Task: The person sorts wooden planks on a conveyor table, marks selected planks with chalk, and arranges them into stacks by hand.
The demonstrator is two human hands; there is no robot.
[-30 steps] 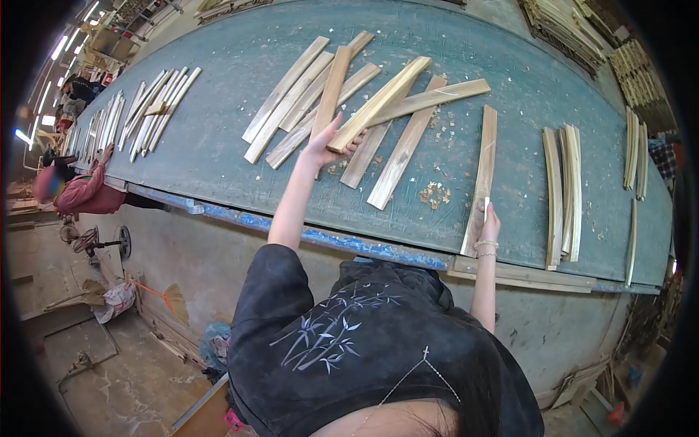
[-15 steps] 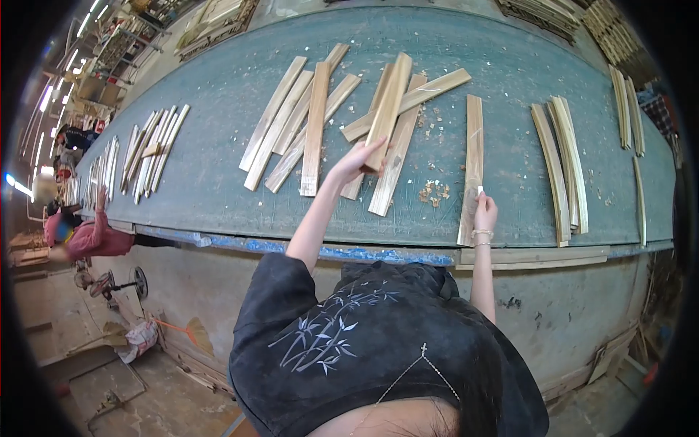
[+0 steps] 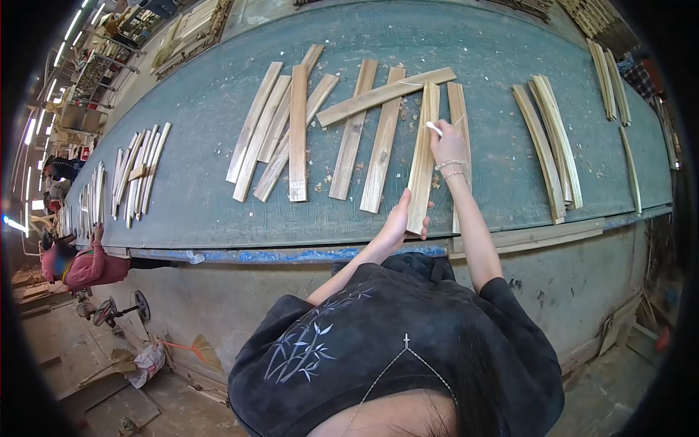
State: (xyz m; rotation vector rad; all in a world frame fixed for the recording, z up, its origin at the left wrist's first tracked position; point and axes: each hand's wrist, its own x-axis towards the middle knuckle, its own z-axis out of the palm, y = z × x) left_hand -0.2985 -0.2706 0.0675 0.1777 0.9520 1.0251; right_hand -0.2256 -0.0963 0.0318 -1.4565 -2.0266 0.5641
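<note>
My left hand (image 3: pixel 398 221) grips the near end of a wooden slat (image 3: pixel 421 171), its thumb on top and fingers underneath. The slat points away from me over the green worktable. In my right hand (image 3: pixel 450 144) is a short white stick (image 3: pixel 435 129) that looks like chalk, pinched at the slat's upper part; whether it touches the wood I cannot tell. Just right of the held slat, another slat (image 3: pixel 457 109) lies partly hidden beneath my right hand and forearm. To the left, a slanted slat (image 3: pixel 386 96) lies across two others.
Several slats (image 3: pixel 297 131) lie loosely grouped left of centre on the green table (image 3: pixel 218 218). More slats (image 3: pixel 557 146) lie at right, and bundles (image 3: pixel 142 171) at far left. Wood shavings dot the surface. A person in a pink top (image 3: pixel 91 262) stands at the table's left end.
My left hand has drawn a slat right and toward me from the crossed pile. My right hand, with the white stick, has moved up and left from the other slat onto this one.
</note>
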